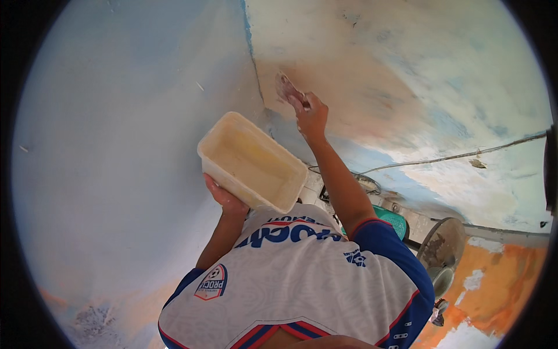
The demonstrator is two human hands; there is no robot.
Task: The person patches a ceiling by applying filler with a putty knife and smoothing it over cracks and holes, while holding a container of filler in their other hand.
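My left hand [226, 196] supports a whitish rectangular plastic tub [237, 184] from its lower left side, with the fingers mostly hidden beneath it. The tub is tilted so that its inside faces me, and pale yellowish residue coats it. Higher up and to the right, my right hand [314, 120] grips a putty knife [287, 88] by its handle. Its smeared, reddish-grey blade lies at or very close to the wall [349, 110], near the corner; contact cannot be made out for certain. Whitish smears mark my right hand.
A light blue wall [116, 128] fills the left side and meets the patchy right wall at a corner. A cable [447, 158] runs along the right wall. Below, beside my right arm, are a green object [390, 221] and a round, dirty-looking disc [442, 243].
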